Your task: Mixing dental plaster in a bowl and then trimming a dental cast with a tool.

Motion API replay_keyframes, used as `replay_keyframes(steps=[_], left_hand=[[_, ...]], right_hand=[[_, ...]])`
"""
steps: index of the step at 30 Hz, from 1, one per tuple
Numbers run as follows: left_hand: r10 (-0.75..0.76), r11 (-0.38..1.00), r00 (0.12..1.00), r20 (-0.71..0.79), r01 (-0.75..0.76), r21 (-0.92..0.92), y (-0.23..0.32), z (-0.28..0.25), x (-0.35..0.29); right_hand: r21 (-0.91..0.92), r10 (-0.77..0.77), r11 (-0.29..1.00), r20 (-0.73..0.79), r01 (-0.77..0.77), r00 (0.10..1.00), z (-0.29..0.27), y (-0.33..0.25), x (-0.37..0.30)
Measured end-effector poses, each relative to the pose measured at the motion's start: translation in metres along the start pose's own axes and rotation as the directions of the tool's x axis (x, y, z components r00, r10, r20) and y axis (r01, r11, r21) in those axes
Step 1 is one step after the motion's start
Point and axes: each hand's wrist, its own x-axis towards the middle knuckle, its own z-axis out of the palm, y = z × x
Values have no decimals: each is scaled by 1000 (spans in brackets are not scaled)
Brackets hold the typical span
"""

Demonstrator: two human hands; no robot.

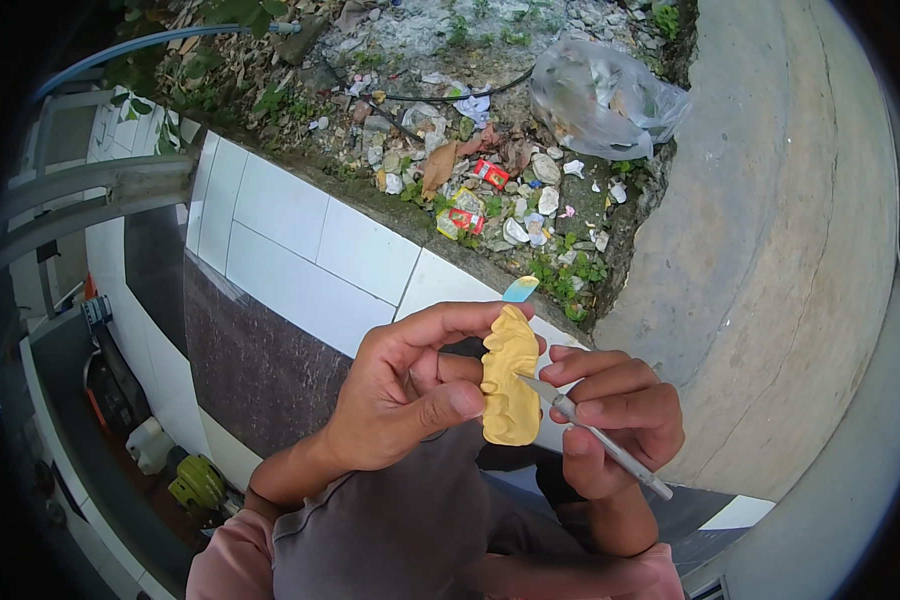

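My left hand (400, 390) grips a yellow plaster dental model (511, 405) by its edges, thumb on the near left side and fingers round the far end. Tooth-like bumps run down the model's left edge, and its right part is smoother. In my right hand (620, 410) is a slim silver craft knife (610, 450), held like a pen. The blade tip meets the model's surface near the middle of its right side. Just beyond the model, a small blue and yellow piece (520, 289) shows past my left fingertips; what it belongs to is hidden.
Ahead lies a strip of soil with stones, litter and a clear plastic bag (610, 95). White and dark tiles (270, 350) stretch to the left, beside a metal railing (100, 190). A green machine (198, 485) stands lower left. Concrete paving (760, 250) is on the right.
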Motion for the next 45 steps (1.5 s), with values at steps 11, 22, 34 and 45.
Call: replay_keyframes(steps=[11, 22, 34, 45], left_hand=[[36, 997, 985, 170, -22, -81, -2, -9, 3], [-61, 997, 996, 61, 63, -34, 1, -4, 0], [-67, 998, 995, 70, 67, -2, 6, -2, 1], [11, 999, 981, 196, -3, -40, -1, -9, 1]], right_hand=[[-10, 58, 998, 59, -58, 997, 4, -3, 1], [-45, 24, 999, 92, -20, 996, 3, -1, 0], [-34, 19, 999, 95, -16, 995, 0, -3, -1], [-73, -5, 997, 106, 13, 994, -1, -3, -1]])
